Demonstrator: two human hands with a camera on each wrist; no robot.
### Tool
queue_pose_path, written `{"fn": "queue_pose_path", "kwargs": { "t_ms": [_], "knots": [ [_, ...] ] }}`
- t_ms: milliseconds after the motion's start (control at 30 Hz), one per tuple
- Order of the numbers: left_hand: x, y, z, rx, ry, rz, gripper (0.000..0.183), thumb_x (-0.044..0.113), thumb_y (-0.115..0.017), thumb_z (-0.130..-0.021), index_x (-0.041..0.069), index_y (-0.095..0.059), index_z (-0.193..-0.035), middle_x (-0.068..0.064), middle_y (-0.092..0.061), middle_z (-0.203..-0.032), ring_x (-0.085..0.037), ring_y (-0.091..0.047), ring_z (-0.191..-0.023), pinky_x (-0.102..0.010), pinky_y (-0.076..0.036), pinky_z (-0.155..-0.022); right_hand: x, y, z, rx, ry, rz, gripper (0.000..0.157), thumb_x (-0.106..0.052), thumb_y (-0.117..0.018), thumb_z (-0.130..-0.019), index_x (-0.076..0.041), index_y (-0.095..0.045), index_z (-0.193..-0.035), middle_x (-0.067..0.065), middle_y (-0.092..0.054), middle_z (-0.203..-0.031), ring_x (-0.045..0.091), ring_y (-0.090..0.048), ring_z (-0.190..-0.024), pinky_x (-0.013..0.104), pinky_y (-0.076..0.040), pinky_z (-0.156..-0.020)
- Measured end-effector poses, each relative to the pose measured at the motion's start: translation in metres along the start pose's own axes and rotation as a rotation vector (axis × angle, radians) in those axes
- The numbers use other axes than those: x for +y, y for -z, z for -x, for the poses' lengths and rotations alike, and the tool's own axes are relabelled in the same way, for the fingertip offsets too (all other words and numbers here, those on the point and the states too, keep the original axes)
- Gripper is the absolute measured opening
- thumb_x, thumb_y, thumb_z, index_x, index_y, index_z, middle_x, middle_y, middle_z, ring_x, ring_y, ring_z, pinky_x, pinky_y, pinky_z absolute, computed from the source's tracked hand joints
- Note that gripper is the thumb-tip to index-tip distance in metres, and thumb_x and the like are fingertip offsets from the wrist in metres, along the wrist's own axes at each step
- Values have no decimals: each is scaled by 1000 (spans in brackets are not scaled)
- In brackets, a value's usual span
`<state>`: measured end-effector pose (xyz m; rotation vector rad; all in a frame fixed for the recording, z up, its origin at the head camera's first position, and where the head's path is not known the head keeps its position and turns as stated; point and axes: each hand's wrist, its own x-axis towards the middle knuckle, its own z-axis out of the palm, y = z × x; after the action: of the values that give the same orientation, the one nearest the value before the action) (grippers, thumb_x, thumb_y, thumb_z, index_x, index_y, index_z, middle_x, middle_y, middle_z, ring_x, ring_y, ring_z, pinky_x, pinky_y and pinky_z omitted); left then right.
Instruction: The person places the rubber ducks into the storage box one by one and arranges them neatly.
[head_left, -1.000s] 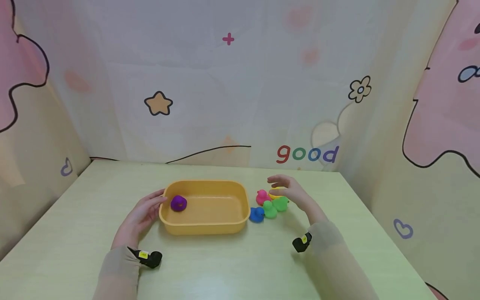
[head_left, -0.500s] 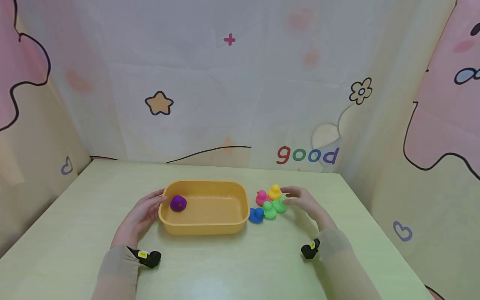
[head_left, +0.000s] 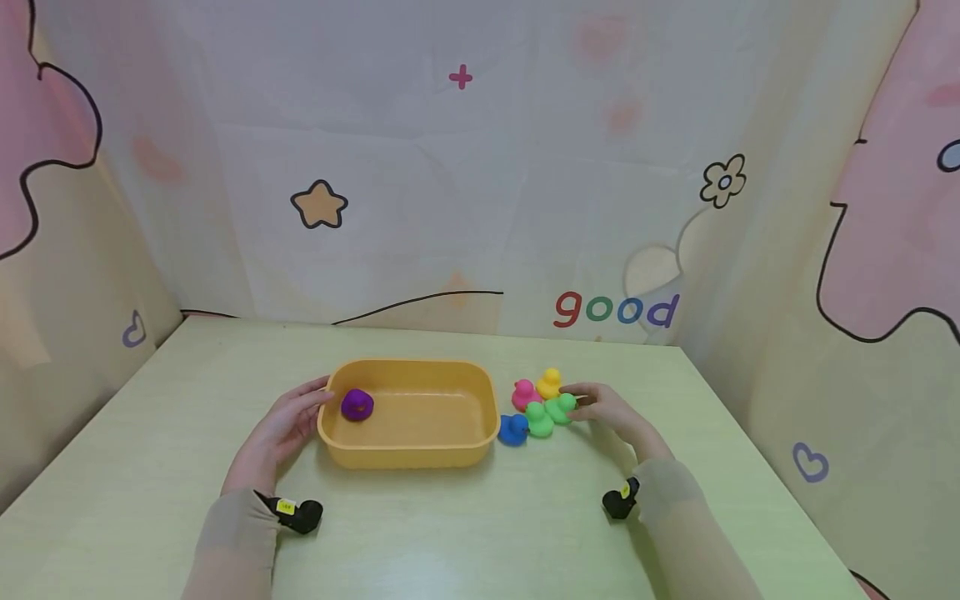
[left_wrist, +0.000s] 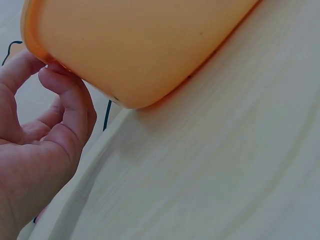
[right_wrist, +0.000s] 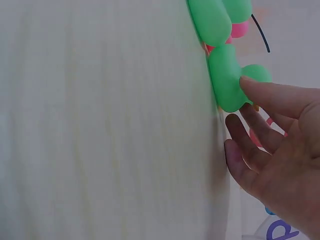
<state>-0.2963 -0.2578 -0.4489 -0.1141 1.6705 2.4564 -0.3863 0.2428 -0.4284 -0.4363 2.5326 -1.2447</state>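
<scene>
My left hand (head_left: 288,429) holds the left end of a yellow plastic basin (head_left: 412,458), fingers at its rim; the left wrist view shows thumb and fingertips against the basin's wall (left_wrist: 130,50). Inside, at the left, lies a purple rubber duck (head_left: 357,406). My right hand (head_left: 611,412) has thumb and index finger on either side of a green rubber duck (head_left: 560,408), which still stands on the table. In the right wrist view the thumb lies against that green duck (right_wrist: 226,80) near its neck, the other fingers loosely bent.
Beside it stand a second green duck (head_left: 538,421), a pink duck (head_left: 525,396), a yellow duck (head_left: 550,384) and a blue duck (head_left: 513,430) close to the basin's right end. A printed cloth (head_left: 420,242) hangs behind the table (head_left: 450,533).
My right hand has moved right and down from above the yellow duck to the right-hand green duck, its fingers closing in around it. The left hand and basin stay put.
</scene>
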Motion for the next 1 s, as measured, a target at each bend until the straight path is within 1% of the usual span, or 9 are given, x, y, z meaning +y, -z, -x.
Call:
{"fn": "queue_pose_path", "kwargs": {
  "t_ms": [100, 200, 433, 567, 667, 733, 833, 1000],
  "knots": [
    [0, 0, 0, -10, -5, 9, 67, 6, -53, -99, -3, -16, -153, 12, -65, -100, 2, -61, -89, -12, -54, -78, 1, -1, -1, -8, -3, 1, 49, -9, -65, -90, 4, -52, -136, 26, -49, -140, 41, -48, -124, 55, -39, -110],
    [-1, -1, -1, -3, -7, 16, 65, 5, -54, -98, -3, -19, -152, 11, -66, -100, 1, -61, -88, -12, -54, -77, 1, -1, -1, 3, -21, -11, 48, -8, -65, -90, 5, -53, -135, 26, -50, -139, 40, -49, -124, 54, -38, -111],
    [-1, -1, -1, 1, -4, 9, 66, 6, -54, -98, -3, -19, -153, 11, -66, -99, 1, -62, -89, -13, -54, -79, 0, -2, -1, 18, -37, 12, 47, -11, -66, -90, 6, -54, -132, 25, -53, -135, 38, -51, -119, 53, -40, -109],
    [-1, -1, -1, 0, -5, 7, 66, 6, -54, -98, -3, -19, -153, 12, -66, -100, 1, -62, -92, -14, -54, -81, -4, -2, 2, 46, -34, 28, 47, -12, -68, -89, 7, -54, -130, 25, -55, -132, 36, -53, -116, 47, -45, -104],
    [-1, -1, -1, 1, -3, 6, 66, 7, -54, -98, -3, -18, -153, 12, -66, -100, 1, -62, -92, -14, -54, -81, -8, -1, 5, 77, -41, 42, 46, -12, -68, -88, 8, -55, -128, 26, -56, -129, 33, -55, -110, 40, -50, -95],
    [0, -1, -1, 6, 2, 10, 67, 7, -55, -98, -2, -18, -153, 12, -66, -100, 1, -62, -91, -13, -54, -81, -11, -1, 7, 104, -65, 43, 45, -12, -68, -88, 8, -55, -127, 26, -56, -128, 29, -56, -104, 35, -51, -88],
    [0, 0, -1, 3, 4, 7, 67, 7, -54, -98, -2, -17, -154, 13, -66, -99, 1, -62, -92, -13, -54, -80, -14, 0, 10, 140, -111, 43, 46, -14, -68, -88, 7, -55, -127, 26, -54, -129, 25, -54, -97, 30, -50, -80],
    [-1, 0, -3, -5, -1, 1, 67, 7, -53, -99, -3, -16, -154, 13, -66, -99, 1, -62, -91, -13, -54, -79, -16, -1, 12, 196, -203, 24, 50, -18, -67, -89, 7, -52, -130, 24, -53, -130, 23, -50, -94, 26, -48, -77]
  ]
}}
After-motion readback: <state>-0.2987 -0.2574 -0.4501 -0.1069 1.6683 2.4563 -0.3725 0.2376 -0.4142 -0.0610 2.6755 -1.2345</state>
